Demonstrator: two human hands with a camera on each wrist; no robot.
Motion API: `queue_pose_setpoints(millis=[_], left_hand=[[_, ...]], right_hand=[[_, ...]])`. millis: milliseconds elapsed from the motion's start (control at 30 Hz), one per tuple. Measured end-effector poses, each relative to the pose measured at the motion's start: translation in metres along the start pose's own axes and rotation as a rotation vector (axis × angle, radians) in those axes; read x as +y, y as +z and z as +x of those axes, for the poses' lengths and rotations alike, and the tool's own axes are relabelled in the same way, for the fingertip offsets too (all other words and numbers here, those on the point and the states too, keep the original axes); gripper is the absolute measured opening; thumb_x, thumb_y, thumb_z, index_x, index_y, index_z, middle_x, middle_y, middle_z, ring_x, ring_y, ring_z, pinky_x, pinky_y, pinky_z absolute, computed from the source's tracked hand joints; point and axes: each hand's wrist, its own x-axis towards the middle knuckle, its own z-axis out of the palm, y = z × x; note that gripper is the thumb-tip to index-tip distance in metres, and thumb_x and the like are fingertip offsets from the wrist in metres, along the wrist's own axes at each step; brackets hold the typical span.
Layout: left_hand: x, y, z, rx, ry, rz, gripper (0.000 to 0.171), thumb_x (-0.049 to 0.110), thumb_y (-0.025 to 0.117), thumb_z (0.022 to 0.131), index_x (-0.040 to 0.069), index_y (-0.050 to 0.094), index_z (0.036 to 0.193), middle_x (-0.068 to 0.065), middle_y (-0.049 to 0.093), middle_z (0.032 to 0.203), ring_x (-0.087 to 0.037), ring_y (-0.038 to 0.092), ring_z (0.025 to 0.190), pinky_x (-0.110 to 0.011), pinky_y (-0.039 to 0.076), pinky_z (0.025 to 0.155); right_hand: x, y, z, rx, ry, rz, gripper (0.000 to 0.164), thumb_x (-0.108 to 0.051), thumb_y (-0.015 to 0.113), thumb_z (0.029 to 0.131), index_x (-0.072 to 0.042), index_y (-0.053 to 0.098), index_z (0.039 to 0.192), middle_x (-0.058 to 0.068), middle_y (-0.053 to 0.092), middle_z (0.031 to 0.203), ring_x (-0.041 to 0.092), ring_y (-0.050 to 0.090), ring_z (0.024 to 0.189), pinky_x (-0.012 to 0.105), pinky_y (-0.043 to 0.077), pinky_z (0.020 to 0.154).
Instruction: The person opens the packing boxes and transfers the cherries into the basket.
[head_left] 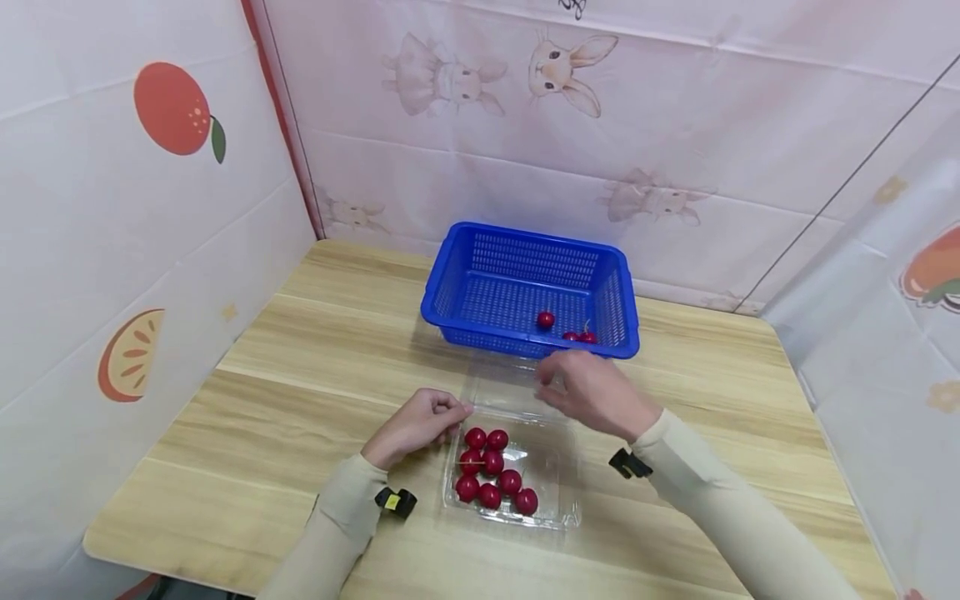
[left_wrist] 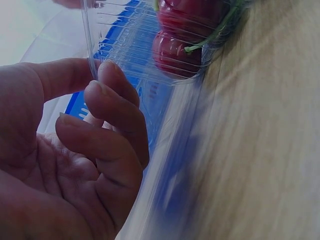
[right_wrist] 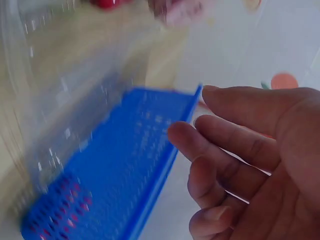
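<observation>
A clear plastic clamshell box (head_left: 551, 479) lies on the table with its lid (head_left: 498, 387) folded back toward the basket. Several red cherries (head_left: 490, 462) sit in its left and front part. At the box's back left corner, my left hand (head_left: 420, 423) pinches the rim between thumb and forefinger, as the left wrist view shows. My right hand (head_left: 596, 392) hovers over the lid, just in front of the blue basket (head_left: 531, 340). Its fingers (right_wrist: 215, 175) are loosely bent, with nothing between them. Inside the basket, 3 cherries (head_left: 546, 320) lie toward the front right.
The wood-grain table (head_left: 285, 442) meets printed cloth walls (head_left: 465, 108) at the back and sides. The basket stands close to the back wall. A black wrist band (head_left: 630, 463) is on each sleeve.
</observation>
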Motion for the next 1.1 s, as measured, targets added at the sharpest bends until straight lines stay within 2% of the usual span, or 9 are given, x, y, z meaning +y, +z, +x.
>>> queue_pose_setpoints(millis=[200,400,567,700,800,900,1100], left_hand=[[0.001,0.0,0.0,-0.005,-0.002,0.001,0.035,0.035,0.066,0.101,0.002,0.071,0.095,0.003,0.06,0.068,-0.012,0.051,0.06,-0.022,0.041,0.055],[0.002,-0.001,0.0,-0.006,0.012,0.007,0.036,0.036,0.065,0.102,0.0,0.07,0.094,0.003,0.06,0.068,-0.013,0.051,0.061,-0.023,0.042,0.056],[0.002,0.0,-0.001,-0.008,0.02,0.001,0.036,0.035,0.065,0.101,0.0,0.069,0.093,0.003,0.059,0.068,-0.013,0.051,0.061,-0.023,0.042,0.056],[0.003,0.0,-0.002,-0.01,0.017,-0.003,0.035,0.035,0.065,0.101,0.001,0.07,0.094,0.003,0.06,0.068,-0.013,0.051,0.06,-0.022,0.042,0.055],[0.004,0.0,-0.002,-0.007,0.019,-0.003,0.035,0.034,0.065,0.102,0.001,0.07,0.094,0.003,0.06,0.068,-0.013,0.051,0.06,-0.022,0.042,0.055],[0.005,0.0,-0.002,-0.006,0.019,0.001,0.035,0.035,0.065,0.102,0.001,0.07,0.093,0.003,0.06,0.068,-0.013,0.051,0.061,-0.023,0.042,0.056],[0.004,0.0,-0.003,-0.011,0.016,0.002,0.035,0.035,0.065,0.102,0.0,0.07,0.095,0.003,0.06,0.069,-0.014,0.051,0.061,-0.023,0.043,0.056]], right_hand=[[-0.015,0.016,-0.017,-0.06,-0.052,0.003,0.016,-0.021,0.078,0.092,-0.012,0.077,0.107,-0.001,0.078,0.098,0.016,0.073,0.091,0.035,0.061,0.085],[-0.02,0.032,-0.028,-0.079,-0.083,-0.007,0.018,-0.021,0.079,0.091,-0.01,0.077,0.105,0.0,0.078,0.096,0.019,0.074,0.092,0.037,0.061,0.085],[-0.025,0.042,-0.036,-0.14,-0.055,-0.003,0.018,-0.022,0.079,0.091,-0.012,0.077,0.105,-0.002,0.078,0.096,0.019,0.073,0.092,0.037,0.061,0.083],[-0.027,0.046,-0.04,-0.184,-0.045,0.002,0.012,-0.021,0.078,0.091,-0.014,0.077,0.101,-0.004,0.076,0.091,0.013,0.07,0.084,0.031,0.059,0.076],[-0.028,0.046,-0.042,-0.206,-0.044,-0.008,0.006,-0.02,0.078,0.09,-0.015,0.076,0.093,-0.007,0.073,0.083,0.006,0.062,0.072,0.025,0.054,0.068],[-0.029,0.048,-0.042,-0.231,-0.037,-0.018,0.007,-0.021,0.08,0.088,-0.016,0.075,0.086,-0.008,0.07,0.076,0.002,0.054,0.065,0.022,0.05,0.062],[-0.031,0.057,-0.042,-0.307,0.048,0.016,0.014,-0.025,0.081,0.085,-0.018,0.073,0.077,-0.011,0.056,0.06,0.005,0.044,0.056,0.023,0.038,0.05]])
